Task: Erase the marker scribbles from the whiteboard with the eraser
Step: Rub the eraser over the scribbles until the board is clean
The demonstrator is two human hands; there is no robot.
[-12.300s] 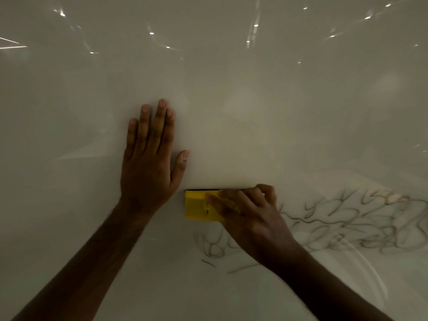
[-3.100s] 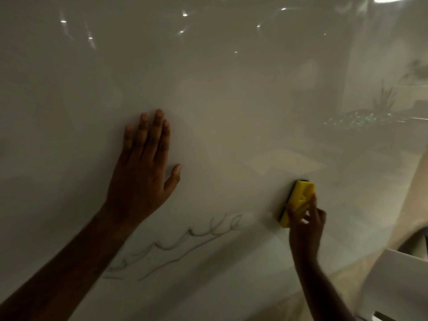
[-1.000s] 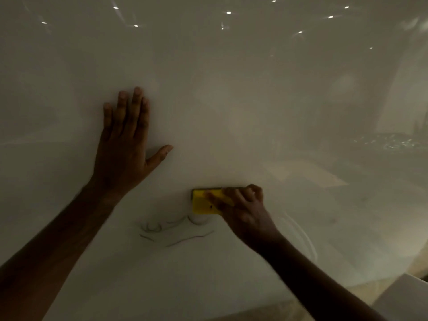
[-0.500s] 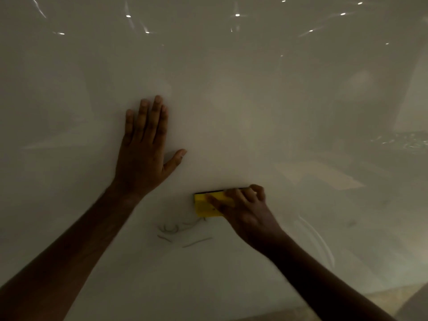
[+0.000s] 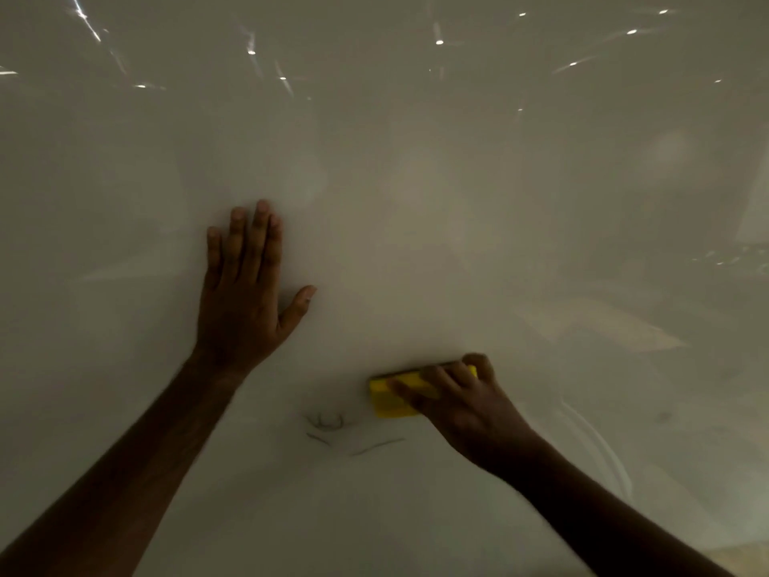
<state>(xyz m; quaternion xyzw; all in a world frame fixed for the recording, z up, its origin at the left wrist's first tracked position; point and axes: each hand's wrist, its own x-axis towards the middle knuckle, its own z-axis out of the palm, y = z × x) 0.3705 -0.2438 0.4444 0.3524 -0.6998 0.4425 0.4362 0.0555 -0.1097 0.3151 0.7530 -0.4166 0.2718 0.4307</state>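
A glossy whiteboard (image 5: 416, 181) fills almost the whole view. My right hand (image 5: 457, 406) is closed on a yellow eraser (image 5: 389, 399) and presses it flat against the board, its long side lying level. Just below and left of the eraser a few faint marker scribbles (image 5: 328, 426) show: a small looped mark and two short strokes. My left hand (image 5: 245, 293) lies flat on the board above and left of them, fingers together and pointing up, thumb spread, holding nothing.
Ceiling lights and a dim room are mirrored in the board's shiny surface. A faint curved smear (image 5: 599, 447) runs down the board to the right of my right forearm. A strip of pale floor (image 5: 740, 555) shows at the bottom right corner.
Over the last second the scribbles beneath the eraser have shrunk to a small loop and two short strokes. My right hand still holds the eraser on the board; my left hand stays flat.
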